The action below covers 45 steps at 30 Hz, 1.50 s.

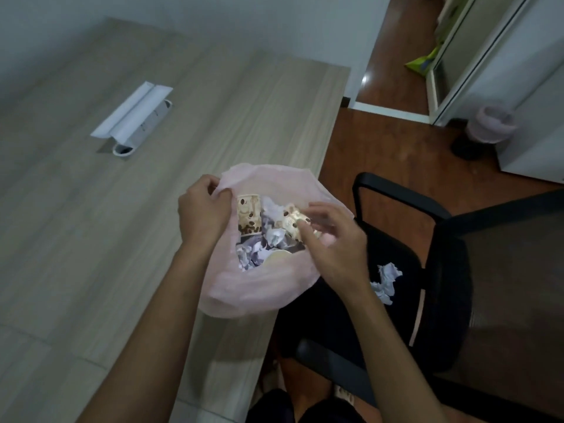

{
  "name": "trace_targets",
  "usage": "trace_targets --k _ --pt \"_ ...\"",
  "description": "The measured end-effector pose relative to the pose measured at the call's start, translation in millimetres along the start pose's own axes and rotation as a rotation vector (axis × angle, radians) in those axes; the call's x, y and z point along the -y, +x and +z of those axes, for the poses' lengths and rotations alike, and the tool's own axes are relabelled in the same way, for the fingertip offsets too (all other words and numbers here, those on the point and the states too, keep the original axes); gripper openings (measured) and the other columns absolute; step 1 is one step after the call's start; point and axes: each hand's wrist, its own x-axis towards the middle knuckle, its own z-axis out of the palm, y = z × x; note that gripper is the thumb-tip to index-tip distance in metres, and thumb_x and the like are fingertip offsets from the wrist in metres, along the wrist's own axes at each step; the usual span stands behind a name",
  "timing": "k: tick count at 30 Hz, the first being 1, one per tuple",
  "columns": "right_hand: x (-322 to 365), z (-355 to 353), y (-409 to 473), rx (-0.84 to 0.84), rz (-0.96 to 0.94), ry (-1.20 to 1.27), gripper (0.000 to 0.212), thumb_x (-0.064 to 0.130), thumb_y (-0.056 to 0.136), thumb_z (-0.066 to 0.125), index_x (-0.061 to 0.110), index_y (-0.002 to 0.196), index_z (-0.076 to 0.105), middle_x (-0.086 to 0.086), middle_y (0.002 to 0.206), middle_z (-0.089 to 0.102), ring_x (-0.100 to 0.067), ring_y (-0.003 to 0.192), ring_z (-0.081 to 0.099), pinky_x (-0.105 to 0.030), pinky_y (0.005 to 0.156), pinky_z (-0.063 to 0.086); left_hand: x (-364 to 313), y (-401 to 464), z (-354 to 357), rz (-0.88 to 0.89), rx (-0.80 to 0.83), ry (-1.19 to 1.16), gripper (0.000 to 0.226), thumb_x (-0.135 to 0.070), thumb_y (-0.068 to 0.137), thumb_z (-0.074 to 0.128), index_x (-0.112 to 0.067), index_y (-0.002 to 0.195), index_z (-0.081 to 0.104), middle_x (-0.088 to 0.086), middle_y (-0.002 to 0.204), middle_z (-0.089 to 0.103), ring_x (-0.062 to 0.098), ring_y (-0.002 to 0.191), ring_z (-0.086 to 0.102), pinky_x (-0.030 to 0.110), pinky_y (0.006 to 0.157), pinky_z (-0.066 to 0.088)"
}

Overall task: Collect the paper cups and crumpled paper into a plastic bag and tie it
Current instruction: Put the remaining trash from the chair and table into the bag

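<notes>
- Fingers of the left hand [203,209] pinch the rim of a pink plastic bag [259,288] at the table [91,224] edge
- Fingers of the right hand [332,239] curl around a crumpled paper cup [290,222] above the bag's mouth
- Another paper cup [248,216] and crumpled paper [253,254] lie inside
- More crumpled paper [386,280] sits on the black chair [427,270] beside the table

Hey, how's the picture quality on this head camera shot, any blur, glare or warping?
Head view: dim and soft overall; the right hand over the pink bag is motion-blurred, the left hand gripping its rim is sharper; a bright glare spot lies on the floor by the doorway; wide-angle warping bends the table edges.
</notes>
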Motion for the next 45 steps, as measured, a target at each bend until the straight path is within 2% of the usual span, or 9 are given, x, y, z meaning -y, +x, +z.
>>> trace_targets --k 4,7,12,15,21,25,32,39,45 --pt "-45 -33 -12 -0.404 0.137 -0.090 0.011 0.028 0.092 0.065 0.017 0.091 0.066 0.000 0.093 0.064 -0.013 0.084 0.062 -0.024 0.073 0.051 -2 -4 16 0.030 0.012 0.005 0.015 -0.018 0.084 0.060 -0.016 0.093 0.070 -0.004 0.083 0.065 0.020 0.079 0.060 0.024 0.070 0.038" --pt "-117 -40 -27 -0.524 0.386 -0.130 0.013 0.029 0.094 0.058 0.016 0.092 0.061 -0.005 0.094 0.064 -0.018 0.084 0.062 -0.035 0.078 0.054 -1 -5 27 0.054 0.022 0.026 0.015 -0.018 0.086 0.060 -0.014 0.096 0.070 -0.005 0.084 0.062 0.017 0.078 0.056 0.021 0.068 0.034" --pt "-243 -33 -68 -0.189 0.815 -0.348 0.032 0.023 0.088 0.063 0.008 0.117 0.061 -0.013 0.115 0.065 -0.030 0.106 0.062 -0.035 0.091 0.049 6 -5 48 0.086 0.026 0.054 0.013 -0.020 0.087 0.060 -0.014 0.094 0.069 -0.004 0.082 0.062 0.019 0.077 0.056 0.023 0.068 0.035" --pt "-298 -32 -89 -0.029 1.013 -0.423 0.047 0.029 0.084 0.066 0.019 0.129 0.056 -0.012 0.128 0.060 -0.036 0.114 0.058 -0.044 0.096 0.050 13 -4 61 0.107 0.030 0.047 0.011 -0.021 0.087 0.060 -0.017 0.092 0.069 -0.006 0.082 0.064 0.016 0.077 0.057 0.021 0.068 0.035" --pt "-357 -32 -104 0.248 1.094 -0.692 0.064 0.036 0.088 0.066 0.033 0.145 0.037 -0.006 0.158 0.025 -0.043 0.139 0.029 -0.060 0.109 0.033 27 -6 85 0.117 0.048 0.029 0.005 -0.024 0.084 0.059 -0.024 0.082 0.063 -0.017 0.069 0.059 0.008 0.071 0.053 0.021 0.067 0.037" --pt "-378 -34 -117 0.281 1.099 -0.714 0.060 0.025 0.090 0.066 0.031 0.144 0.040 -0.009 0.150 0.030 -0.041 0.128 0.039 -0.052 0.104 0.039 33 -8 97 0.118 0.064 0.014 0.006 -0.025 0.084 0.059 -0.025 0.082 0.065 -0.020 0.069 0.060 0.003 0.068 0.052 0.015 0.063 0.038" --pt "-369 -30 -134 0.053 0.944 -0.534 0.028 0.003 0.090 0.059 0.010 0.117 0.063 -0.022 0.119 0.059 -0.026 0.093 0.056 -0.026 0.081 0.043 35 -9 99 0.105 0.076 0.008 0.007 -0.024 0.085 0.058 -0.026 0.082 0.065 -0.019 0.071 0.061 0.003 0.072 0.054 0.018 0.066 0.040" --pt "-236 -25 -62 -0.297 0.695 -0.083 0.031 0.017 0.093 0.061 0.032 0.120 0.057 0.000 0.102 0.067 -0.020 0.081 0.068 -0.037 0.077 0.058 19 -4 81 0.110 0.022 0.006 0.009 -0.024 0.083 0.059 -0.020 0.086 0.066 -0.009 0.078 0.064 0.016 0.076 0.058 0.027 0.070 0.043" --pt "-93 -42 2 -0.506 0.380 0.201 0.037 0.016 0.092 0.066 0.020 0.124 0.047 0.003 0.102 0.067 -0.008 0.077 0.065 -0.028 0.071 0.056 2 -3 59 0.076 -0.031 -0.026 0.004 -0.018 0.083 0.061 -0.019 0.083 0.065 -0.007 0.077 0.062 0.014 0.075 0.055 0.022 0.066 0.034"
